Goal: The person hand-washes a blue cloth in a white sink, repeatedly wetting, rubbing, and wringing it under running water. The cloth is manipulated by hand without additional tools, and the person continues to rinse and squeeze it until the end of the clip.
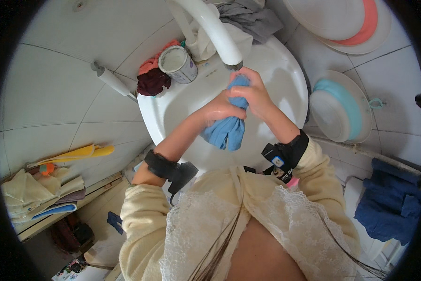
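Both of my hands grip a blue cloth (228,131) over the white washbasin (284,66). My left hand (219,108) is wrapped around the cloth's middle, and its lower end fans out in folds below that fist. Higher up, my right hand (250,89) closes on the bunched upper part, right beneath the spout of the white faucet (219,31). The cloth looks twisted tight between the two hands. Whether water runs from the spout I cannot tell. Part of the basin's bowl is hidden behind my arms and the cloth.
On the basin's left rim stand a can (178,65) and a dark red cloth (154,82). Grey fabric (249,19) lies behind the faucet. A collapsible basin with a turquoise band (343,107) hangs at the right wall. Dark blue fabric (389,203) hangs from a rail.
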`<move>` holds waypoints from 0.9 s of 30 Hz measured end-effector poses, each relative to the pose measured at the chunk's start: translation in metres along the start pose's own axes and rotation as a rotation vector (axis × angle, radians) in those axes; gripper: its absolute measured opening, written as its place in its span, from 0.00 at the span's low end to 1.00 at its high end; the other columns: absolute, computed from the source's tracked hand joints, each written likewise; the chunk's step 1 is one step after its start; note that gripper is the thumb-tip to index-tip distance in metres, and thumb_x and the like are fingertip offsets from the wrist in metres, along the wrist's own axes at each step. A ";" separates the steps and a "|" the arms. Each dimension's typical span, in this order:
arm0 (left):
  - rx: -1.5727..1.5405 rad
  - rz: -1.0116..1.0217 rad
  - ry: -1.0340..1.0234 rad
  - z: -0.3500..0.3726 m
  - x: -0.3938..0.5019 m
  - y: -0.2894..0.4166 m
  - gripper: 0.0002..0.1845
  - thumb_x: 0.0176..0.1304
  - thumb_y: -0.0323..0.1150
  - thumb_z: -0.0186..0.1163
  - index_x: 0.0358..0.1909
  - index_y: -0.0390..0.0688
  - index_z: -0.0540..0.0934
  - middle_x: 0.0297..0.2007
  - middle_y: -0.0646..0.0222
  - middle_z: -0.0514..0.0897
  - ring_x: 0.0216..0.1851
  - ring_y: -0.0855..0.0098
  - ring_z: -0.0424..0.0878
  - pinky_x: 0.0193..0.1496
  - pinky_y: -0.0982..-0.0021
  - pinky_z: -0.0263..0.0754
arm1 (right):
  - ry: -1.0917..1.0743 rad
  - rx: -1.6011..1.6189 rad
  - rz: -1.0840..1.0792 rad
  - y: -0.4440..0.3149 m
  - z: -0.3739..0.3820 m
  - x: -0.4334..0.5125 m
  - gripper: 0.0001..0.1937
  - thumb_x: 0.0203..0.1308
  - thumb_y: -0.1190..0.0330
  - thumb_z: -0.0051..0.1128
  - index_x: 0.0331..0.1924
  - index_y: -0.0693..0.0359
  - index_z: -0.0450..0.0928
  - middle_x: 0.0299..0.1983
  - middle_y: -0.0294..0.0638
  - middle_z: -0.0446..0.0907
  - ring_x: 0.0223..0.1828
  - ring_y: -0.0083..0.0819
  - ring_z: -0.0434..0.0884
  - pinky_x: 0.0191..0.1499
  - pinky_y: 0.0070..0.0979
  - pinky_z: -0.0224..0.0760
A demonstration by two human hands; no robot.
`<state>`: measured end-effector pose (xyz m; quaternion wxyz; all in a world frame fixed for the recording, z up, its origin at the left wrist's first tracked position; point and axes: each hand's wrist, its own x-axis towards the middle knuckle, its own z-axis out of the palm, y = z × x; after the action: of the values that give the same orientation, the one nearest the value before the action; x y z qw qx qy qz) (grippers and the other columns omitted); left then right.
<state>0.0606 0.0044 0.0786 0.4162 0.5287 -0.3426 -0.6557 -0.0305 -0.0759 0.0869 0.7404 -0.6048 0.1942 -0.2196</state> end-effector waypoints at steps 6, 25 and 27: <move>-0.255 0.041 0.257 0.005 -0.001 -0.033 0.21 0.35 0.26 0.57 0.36 0.36 0.66 0.32 0.65 0.70 0.32 0.73 0.70 0.37 0.73 0.66 | 0.158 -0.242 0.030 0.034 -0.027 0.038 0.18 0.46 0.60 0.50 0.34 0.67 0.67 0.26 0.42 0.73 0.28 0.27 0.72 0.32 0.20 0.64; -0.274 0.159 0.443 0.013 0.000 -0.032 0.22 0.34 0.30 0.60 0.35 0.33 0.67 0.30 0.64 0.72 0.31 0.73 0.70 0.37 0.74 0.65 | 0.043 -0.636 -0.240 0.110 -0.045 0.097 0.12 0.52 0.66 0.40 0.26 0.68 0.69 0.22 0.54 0.72 0.27 0.49 0.72 0.30 0.36 0.63; -0.237 0.183 0.444 0.017 0.004 -0.032 0.22 0.33 0.32 0.61 0.34 0.32 0.68 0.29 0.64 0.72 0.31 0.73 0.70 0.36 0.74 0.65 | 0.109 -0.783 -0.382 0.115 -0.043 0.100 0.11 0.51 0.65 0.41 0.26 0.67 0.68 0.22 0.54 0.72 0.27 0.49 0.71 0.30 0.37 0.62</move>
<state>0.0381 0.0146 0.0518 0.5977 0.5741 -0.2102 -0.5187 0.0390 -0.1472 -0.0363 0.3899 -0.8525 0.1866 -0.2939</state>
